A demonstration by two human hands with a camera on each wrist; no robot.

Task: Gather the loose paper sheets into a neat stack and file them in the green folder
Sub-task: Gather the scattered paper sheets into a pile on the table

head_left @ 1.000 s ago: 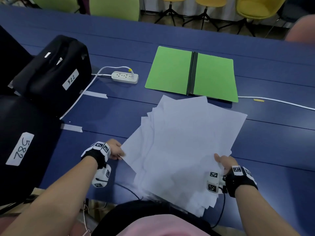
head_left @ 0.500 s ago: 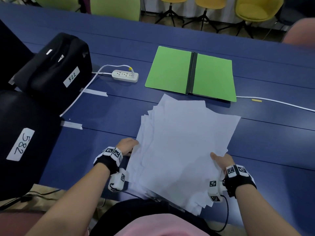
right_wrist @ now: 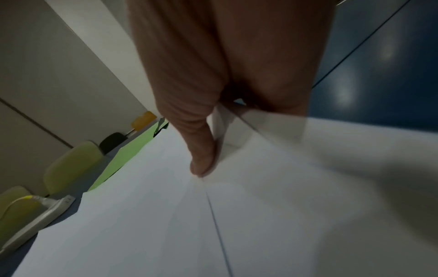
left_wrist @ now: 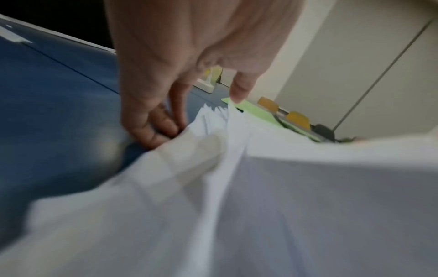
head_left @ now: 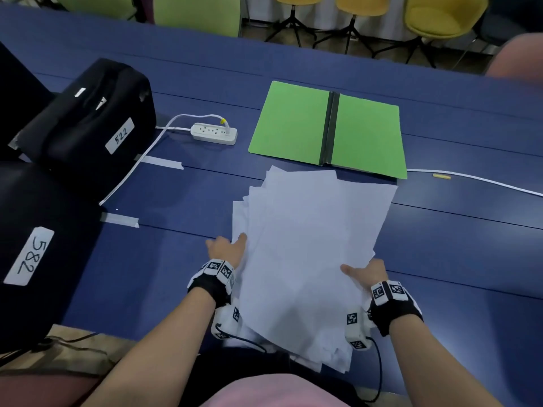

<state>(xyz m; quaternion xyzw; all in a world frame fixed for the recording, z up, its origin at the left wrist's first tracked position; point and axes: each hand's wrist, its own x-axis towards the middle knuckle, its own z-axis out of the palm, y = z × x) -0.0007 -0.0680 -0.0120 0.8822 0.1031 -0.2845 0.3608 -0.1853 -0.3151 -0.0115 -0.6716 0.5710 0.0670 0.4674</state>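
Power strip (head_left: 214, 133) and black cases (head_left: 88, 124) flank the green folder (head_left: 293, 121), apparently unobstructed.

White sheets, green folder, blue counter

The paper sheets (head_left: 308, 245) are plain white; the folder (head_left: 293, 121) is bright green with a black spine; the counter (head_left: 455, 230) is deep blue. Black cases (head_left: 88, 118) bear white labels, the power strip (head_left: 214, 133) is white, and the chairs (head_left: 440, 16) are yellow and green.

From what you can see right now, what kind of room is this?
Probably a meeting room or classroom: a long blue table, a row of green and yellow chairs behind it, and numbered black equipment cases beside a power strip.
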